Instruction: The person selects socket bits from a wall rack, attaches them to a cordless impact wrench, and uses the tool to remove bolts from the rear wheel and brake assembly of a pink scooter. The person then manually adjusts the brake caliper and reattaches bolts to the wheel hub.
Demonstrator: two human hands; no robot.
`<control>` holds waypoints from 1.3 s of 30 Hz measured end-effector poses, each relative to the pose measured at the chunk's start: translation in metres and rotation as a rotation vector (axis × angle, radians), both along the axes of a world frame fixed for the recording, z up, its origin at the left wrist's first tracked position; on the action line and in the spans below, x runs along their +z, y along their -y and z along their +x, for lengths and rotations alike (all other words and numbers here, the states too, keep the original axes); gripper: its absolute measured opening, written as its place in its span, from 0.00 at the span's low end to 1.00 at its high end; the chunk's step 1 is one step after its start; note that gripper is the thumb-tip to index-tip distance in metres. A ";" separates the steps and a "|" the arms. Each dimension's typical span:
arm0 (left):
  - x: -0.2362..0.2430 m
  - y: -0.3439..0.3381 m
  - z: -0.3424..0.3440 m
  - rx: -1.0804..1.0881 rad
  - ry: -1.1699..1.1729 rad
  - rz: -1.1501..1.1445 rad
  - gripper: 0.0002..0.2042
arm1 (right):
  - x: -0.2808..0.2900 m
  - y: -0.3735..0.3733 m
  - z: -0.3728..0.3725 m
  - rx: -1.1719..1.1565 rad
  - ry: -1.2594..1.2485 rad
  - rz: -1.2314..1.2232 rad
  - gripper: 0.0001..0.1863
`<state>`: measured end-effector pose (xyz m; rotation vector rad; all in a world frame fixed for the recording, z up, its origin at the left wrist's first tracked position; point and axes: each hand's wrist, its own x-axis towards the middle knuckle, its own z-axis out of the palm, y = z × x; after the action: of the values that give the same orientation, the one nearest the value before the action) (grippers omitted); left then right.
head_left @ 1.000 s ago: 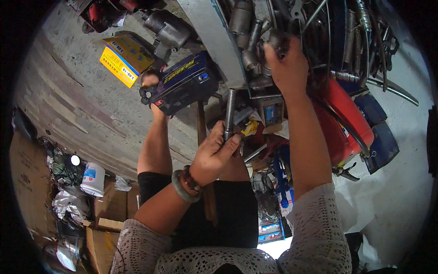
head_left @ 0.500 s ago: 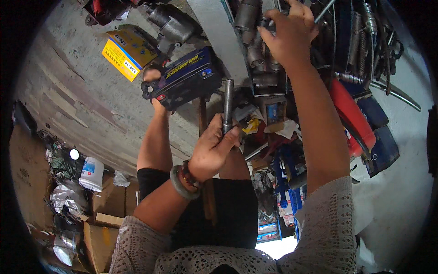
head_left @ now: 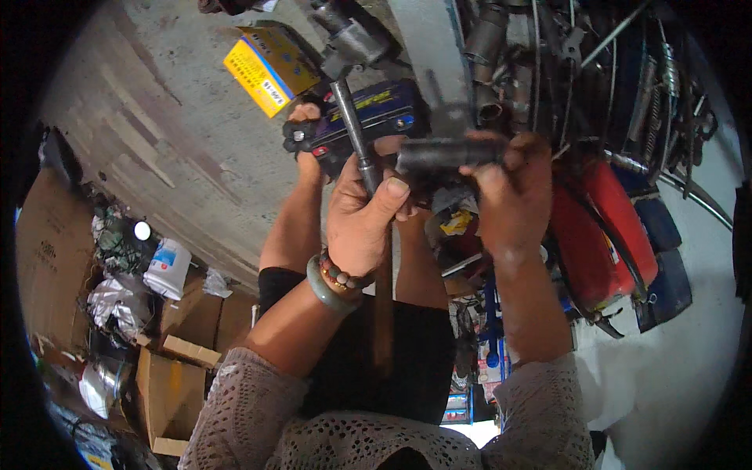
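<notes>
My left hand [head_left: 364, 207] is closed around a steel extension bar [head_left: 349, 117], which points up and away with its thicker end near my fingers. My right hand [head_left: 513, 184] grips a long dark impact socket [head_left: 448, 155] lying sideways, blurred by motion. The socket's left end is close to the bar; whether they touch, I cannot tell. A wooden handle [head_left: 383, 301] runs below my left hand, over my lap; its upper end is hidden. Beyond my hands, a dark blue and black battery [head_left: 372, 106] sits on the floor between my feet.
An impact wrench [head_left: 356, 39] and a yellow box [head_left: 270, 70] lie on the floor ahead. At the right stands a divided rack of sockets and tools [head_left: 564, 70]. A red curved part [head_left: 603, 235] leans below it. Cardboard boxes [head_left: 176, 392] and a white tub [head_left: 166, 269] are at the left.
My right hand has come back from the tool rack toward my left hand, bringing the impact socket. The extension bar in my left hand has tilted leftward. The whole view has shifted slightly.
</notes>
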<state>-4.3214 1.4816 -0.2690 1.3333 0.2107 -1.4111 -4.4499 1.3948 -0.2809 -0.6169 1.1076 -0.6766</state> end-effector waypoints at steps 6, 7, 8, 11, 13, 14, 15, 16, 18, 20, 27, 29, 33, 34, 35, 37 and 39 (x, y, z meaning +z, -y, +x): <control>-0.005 -0.006 0.014 0.172 -0.047 -0.158 0.17 | 0.009 -0.029 0.013 0.284 -0.227 -0.190 0.22; -0.006 -0.007 0.014 0.192 -0.055 -0.158 0.17 | 0.012 -0.033 0.015 0.301 -0.242 -0.199 0.21; -0.007 -0.008 0.015 0.184 -0.013 -0.140 0.17 | 0.015 -0.038 0.022 0.160 -0.122 -0.073 0.19; -0.009 -0.008 0.018 0.171 -0.029 -0.193 0.17 | 0.021 -0.047 0.030 0.004 -0.048 -0.001 0.17; -0.007 -0.008 0.020 0.155 -0.040 -0.207 0.17 | 0.021 -0.050 0.027 0.096 -0.183 -0.189 0.16; -0.006 -0.008 0.020 0.147 -0.045 -0.214 0.17 | 0.019 -0.052 0.021 0.195 -0.298 -0.351 0.16; -0.005 -0.009 0.021 0.170 -0.069 -0.213 0.17 | 0.019 -0.055 0.018 0.294 -0.410 -0.513 0.16; -0.004 -0.010 0.020 0.193 -0.093 -0.213 0.16 | 0.020 -0.057 0.018 0.295 -0.402 -0.582 0.17; -0.004 -0.014 0.019 0.198 -0.089 -0.212 0.16 | 0.022 -0.060 0.019 0.294 -0.387 -0.717 0.17; -0.004 -0.019 0.019 0.162 -0.034 -0.210 0.15 | 0.020 -0.063 0.017 0.326 -0.356 -0.787 0.16; -0.011 -0.029 0.025 0.070 0.025 -0.206 0.17 | 0.042 -0.068 0.022 0.118 0.075 -0.261 0.21; -0.012 -0.031 0.028 0.026 0.092 -0.235 0.17 | 0.049 -0.075 0.021 0.075 0.140 -0.029 0.22; -0.011 -0.033 0.031 0.017 0.071 -0.250 0.18 | 0.053 -0.082 0.021 0.193 -0.063 -0.098 0.22; -0.011 -0.033 0.029 0.028 0.040 -0.241 0.18 | 0.052 -0.086 0.022 0.185 -0.138 -0.159 0.22; -0.011 -0.033 0.027 0.038 0.010 -0.231 0.18 | 0.049 -0.089 0.020 0.214 -0.194 -0.247 0.22; -0.009 -0.032 0.025 0.056 0.020 -0.216 0.19 | 0.041 -0.094 0.019 0.271 -0.295 -0.423 0.21; -0.005 -0.031 0.024 0.076 0.032 -0.186 0.20 | 0.041 -0.091 0.019 0.310 -0.381 -0.549 0.20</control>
<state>-4.2977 1.5123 -0.2739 1.1815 0.1045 -1.3119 -4.4312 1.4861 -0.2401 -1.4039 1.1397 -0.6046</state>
